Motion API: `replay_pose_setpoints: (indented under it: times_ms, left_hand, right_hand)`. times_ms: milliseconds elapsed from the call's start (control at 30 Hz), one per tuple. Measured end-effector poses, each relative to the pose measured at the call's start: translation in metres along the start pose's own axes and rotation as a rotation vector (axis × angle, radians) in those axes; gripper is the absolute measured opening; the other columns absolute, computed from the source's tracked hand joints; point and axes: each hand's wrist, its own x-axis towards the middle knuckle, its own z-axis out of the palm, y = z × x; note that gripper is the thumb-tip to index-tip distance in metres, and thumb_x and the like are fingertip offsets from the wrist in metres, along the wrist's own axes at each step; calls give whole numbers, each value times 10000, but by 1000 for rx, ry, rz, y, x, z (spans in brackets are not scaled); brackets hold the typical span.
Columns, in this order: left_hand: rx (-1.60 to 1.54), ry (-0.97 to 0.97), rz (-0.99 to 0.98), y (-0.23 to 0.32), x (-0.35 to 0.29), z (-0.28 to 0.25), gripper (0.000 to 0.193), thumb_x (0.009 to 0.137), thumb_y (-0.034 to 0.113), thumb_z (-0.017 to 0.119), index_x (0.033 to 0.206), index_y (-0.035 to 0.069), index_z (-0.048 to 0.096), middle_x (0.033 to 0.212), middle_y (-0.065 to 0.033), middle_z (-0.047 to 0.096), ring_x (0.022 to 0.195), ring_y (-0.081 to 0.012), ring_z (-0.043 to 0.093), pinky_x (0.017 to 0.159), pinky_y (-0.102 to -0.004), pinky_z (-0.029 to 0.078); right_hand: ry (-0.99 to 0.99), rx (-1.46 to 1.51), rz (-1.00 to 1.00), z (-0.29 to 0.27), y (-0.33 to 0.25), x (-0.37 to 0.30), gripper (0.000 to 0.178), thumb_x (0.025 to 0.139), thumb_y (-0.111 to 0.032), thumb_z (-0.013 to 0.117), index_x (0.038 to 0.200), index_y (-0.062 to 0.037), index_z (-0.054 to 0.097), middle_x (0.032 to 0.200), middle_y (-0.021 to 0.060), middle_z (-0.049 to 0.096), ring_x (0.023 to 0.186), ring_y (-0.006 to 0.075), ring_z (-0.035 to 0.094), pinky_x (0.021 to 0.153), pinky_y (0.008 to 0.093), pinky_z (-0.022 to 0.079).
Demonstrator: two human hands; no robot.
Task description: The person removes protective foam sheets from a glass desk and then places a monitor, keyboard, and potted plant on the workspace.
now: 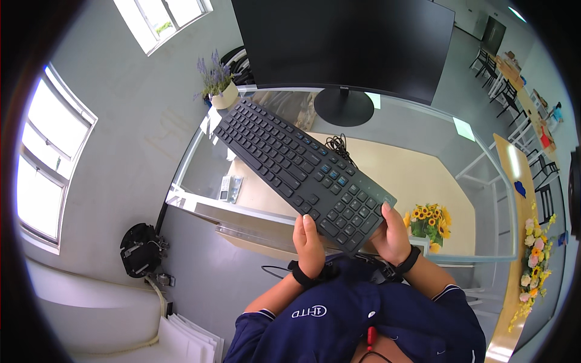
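A black full-size computer keyboard [287, 163] is held up in front of me, slanting from upper left to lower right above a glass-topped desk [242, 209]. At its near edge, my left hand [309, 248] grips it with the thumb on top. My right hand [391, 235] is closed on the right end by the number pad, thumb over the corner. The fingers of both hands are mostly hidden beneath the keyboard. Behind it lies a bundled black cable [340, 147], partly covered. Beyond stands a large dark monitor [345, 45] on a round black base [344, 107].
A potted lavender plant [223, 91] stands at the desk's far left corner. A white remote-like device [226, 189] is at the left, and sunflowers [431, 222] are by my right hand. A wooden counter with flowers [534, 260] runs along the right; a black device [142, 249] is at the lower left.
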Motion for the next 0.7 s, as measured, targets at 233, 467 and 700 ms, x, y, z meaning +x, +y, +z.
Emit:
replay_pose_setpoints:
  times_ms: [233, 467, 700]
  left_hand:
    - [-138, -170, -167, 7, 37, 17, 292, 924, 222, 324, 1053, -20, 425, 907, -71, 542, 814, -158, 551, 737, -281, 454]
    - [-200, -325, -323, 18, 88, 42, 303, 911, 169, 354, 1051, -98, 381, 1102, -191, 481, 1008, -282, 523, 903, -361, 424]
    - [-189, -343, -388, 8, 98, 30, 468, 891, 115, 374, 1254, -108, 180, 1250, -241, 356, 1106, -334, 445, 929, -367, 393]
  right_hand:
    - [-33, -156, -19, 5, -39, 49, 413, 910, -320, 347, 1128, 19, 438, 1061, 112, 550, 948, 177, 553, 822, 300, 441]
    - [-98, -208, -53, -11, -76, 121, 413, 912, -342, 338, 1102, 2, 465, 1039, 82, 564, 936, 164, 555, 826, 294, 438]
    - [59, -253, -95, -46, -85, 154, 439, 904, -386, 338, 1069, -11, 493, 999, 72, 572, 903, 159, 561, 806, 297, 445]
